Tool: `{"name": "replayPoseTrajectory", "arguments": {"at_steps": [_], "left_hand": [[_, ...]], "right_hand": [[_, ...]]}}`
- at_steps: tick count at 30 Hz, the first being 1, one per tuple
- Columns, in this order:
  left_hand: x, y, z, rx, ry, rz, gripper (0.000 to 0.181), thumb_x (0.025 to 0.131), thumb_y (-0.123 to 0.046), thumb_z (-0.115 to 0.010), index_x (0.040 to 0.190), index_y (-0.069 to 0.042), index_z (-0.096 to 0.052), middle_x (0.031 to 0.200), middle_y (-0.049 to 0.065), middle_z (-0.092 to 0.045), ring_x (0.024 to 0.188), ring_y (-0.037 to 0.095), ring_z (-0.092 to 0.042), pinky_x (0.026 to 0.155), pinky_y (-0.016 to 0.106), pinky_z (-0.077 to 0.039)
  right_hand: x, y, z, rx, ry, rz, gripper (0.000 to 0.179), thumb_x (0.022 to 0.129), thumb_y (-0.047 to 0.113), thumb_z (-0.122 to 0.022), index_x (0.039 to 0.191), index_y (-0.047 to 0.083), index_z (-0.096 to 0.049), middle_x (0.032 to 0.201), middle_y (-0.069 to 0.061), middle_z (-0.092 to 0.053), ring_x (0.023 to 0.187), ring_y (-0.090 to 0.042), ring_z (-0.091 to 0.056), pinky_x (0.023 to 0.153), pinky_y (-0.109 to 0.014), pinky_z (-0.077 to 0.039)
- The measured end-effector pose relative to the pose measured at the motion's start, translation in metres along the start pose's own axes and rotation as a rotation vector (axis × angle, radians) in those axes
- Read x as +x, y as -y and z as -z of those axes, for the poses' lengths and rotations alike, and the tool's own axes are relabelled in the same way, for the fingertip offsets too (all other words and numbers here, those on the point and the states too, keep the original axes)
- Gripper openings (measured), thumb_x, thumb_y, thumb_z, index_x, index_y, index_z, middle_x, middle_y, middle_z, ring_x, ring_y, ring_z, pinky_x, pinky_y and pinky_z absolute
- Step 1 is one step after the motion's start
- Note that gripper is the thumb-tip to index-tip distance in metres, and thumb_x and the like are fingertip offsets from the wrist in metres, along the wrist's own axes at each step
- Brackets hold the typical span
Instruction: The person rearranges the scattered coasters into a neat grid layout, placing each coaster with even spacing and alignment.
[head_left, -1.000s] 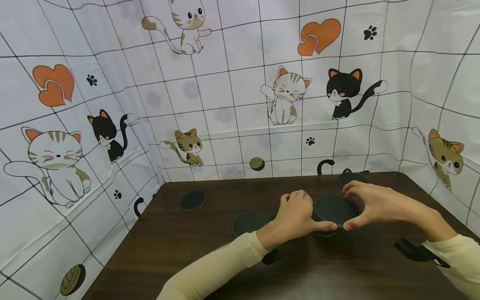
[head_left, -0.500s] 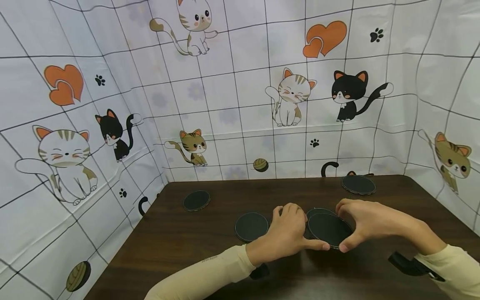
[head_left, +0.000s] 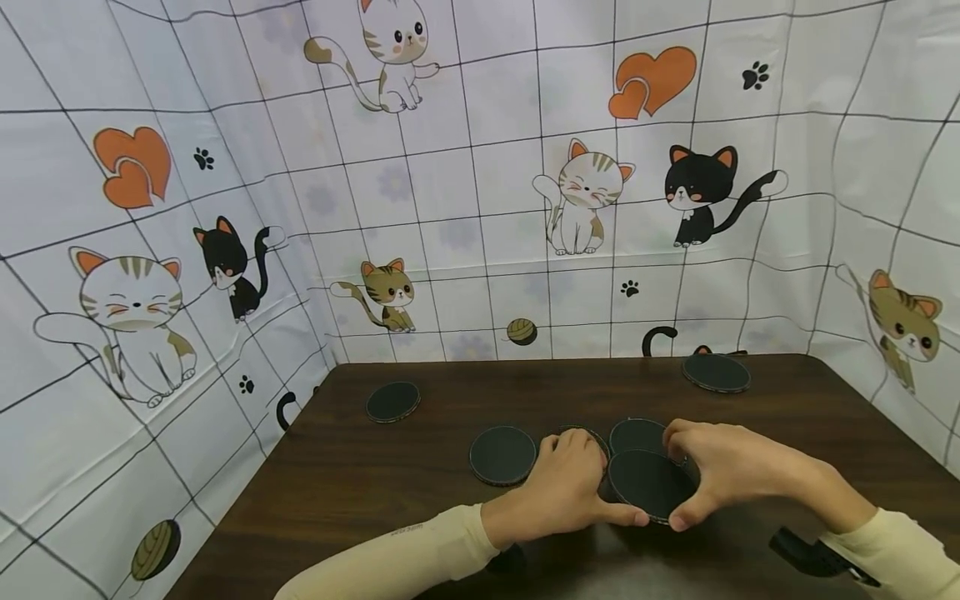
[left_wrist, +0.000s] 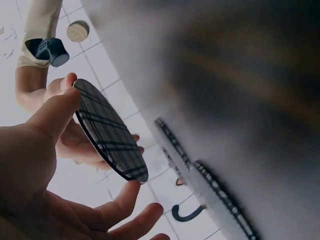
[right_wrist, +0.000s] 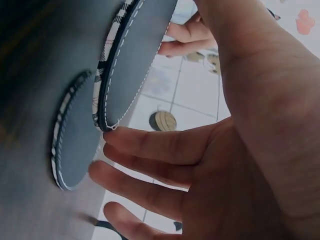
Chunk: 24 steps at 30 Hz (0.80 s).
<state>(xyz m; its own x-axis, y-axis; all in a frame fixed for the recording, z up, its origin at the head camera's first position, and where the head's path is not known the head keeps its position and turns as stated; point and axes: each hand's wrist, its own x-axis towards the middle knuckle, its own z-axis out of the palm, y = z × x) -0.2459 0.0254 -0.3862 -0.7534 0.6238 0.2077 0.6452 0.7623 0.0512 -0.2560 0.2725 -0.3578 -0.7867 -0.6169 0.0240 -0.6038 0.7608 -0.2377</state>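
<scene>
Both hands hold one round coaster (head_left: 651,483) by its rim, raised off the table. Its upper face is dark with pale edge stitching; the left wrist view shows the plaid underside of the coaster (left_wrist: 115,137). My left hand (head_left: 558,487) pinches it at the left, thumb on the near edge. My right hand (head_left: 738,471) grips the opposite side, its thumb close to the left one. Just behind lies another dark coaster (head_left: 637,435). One more coaster (head_left: 592,435) is partly hidden behind the left hand, and a further coaster (head_left: 503,456) lies to its left.
A brown wooden table (head_left: 337,492) bears the coasters. One coaster (head_left: 393,402) lies at the back left and another coaster (head_left: 716,372) at the back right. A white cat-print sheet (head_left: 465,192) hangs around the table's back and sides.
Both hands have brought the held coaster nearer to the person and slightly left. It has moved off the coaster behind, which now shows more. The back-right coaster is no longer covered by the right hand.
</scene>
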Motion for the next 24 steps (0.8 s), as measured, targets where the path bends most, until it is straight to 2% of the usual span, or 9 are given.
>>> {"name": "replayPoseTrajectory", "arguments": {"at_steps": [4,9,13,19,24], "left_hand": [[-0.006,0.0,-0.007,0.036,0.042,-0.007,0.074,0.066,-0.085,-0.034,0.088,-0.017,-0.056,0.094,-0.003,-0.046,0.092,0.011,-0.042,0.081,0.039,-0.037],[-0.008,-0.003,-0.01,0.038,0.072,-0.022,0.072,0.066,-0.085,-0.036,0.083,-0.018,-0.057,0.097,-0.003,-0.046,0.092,0.011,-0.041,0.082,0.038,-0.036],[-0.006,-0.007,-0.011,0.059,0.093,-0.042,0.071,0.065,-0.085,-0.037,0.085,-0.02,-0.057,0.101,-0.003,-0.046,0.095,0.011,-0.04,0.083,0.037,-0.036],[-0.005,-0.014,-0.01,0.109,0.104,-0.05,0.078,0.064,-0.086,-0.037,0.095,-0.017,-0.059,0.106,-0.003,-0.044,0.099,0.011,-0.038,0.084,0.034,-0.034],[-0.008,-0.016,-0.011,0.133,0.135,-0.047,0.085,0.063,-0.085,-0.039,0.105,-0.014,-0.062,0.109,-0.003,-0.043,0.101,0.012,-0.038,0.086,0.035,-0.034]], "right_hand": [[0.001,0.007,-0.007,-0.033,0.003,0.01,0.075,0.057,0.075,-0.067,0.1,0.014,-0.063,0.108,0.0,-0.051,0.082,-0.015,-0.051,0.068,-0.04,-0.043],[0.0,0.016,-0.009,-0.109,-0.004,-0.018,0.073,0.051,0.079,-0.066,0.09,0.019,-0.064,0.106,0.002,-0.05,0.091,-0.019,-0.047,0.08,-0.053,-0.033],[-0.003,0.021,-0.01,-0.138,0.019,-0.032,0.069,0.049,0.082,-0.064,0.083,0.021,-0.063,0.111,-0.001,-0.05,0.102,-0.025,-0.046,0.086,-0.061,-0.026],[-0.007,0.022,-0.017,-0.149,0.035,-0.029,0.062,0.049,0.082,-0.063,0.07,0.024,-0.06,0.114,-0.006,-0.049,0.107,-0.029,-0.045,0.086,-0.065,-0.023],[-0.006,0.024,-0.023,-0.169,0.032,0.018,0.059,0.051,0.082,-0.062,0.064,0.026,-0.054,0.11,-0.006,-0.048,0.102,-0.028,-0.045,0.084,-0.064,-0.025]]}}
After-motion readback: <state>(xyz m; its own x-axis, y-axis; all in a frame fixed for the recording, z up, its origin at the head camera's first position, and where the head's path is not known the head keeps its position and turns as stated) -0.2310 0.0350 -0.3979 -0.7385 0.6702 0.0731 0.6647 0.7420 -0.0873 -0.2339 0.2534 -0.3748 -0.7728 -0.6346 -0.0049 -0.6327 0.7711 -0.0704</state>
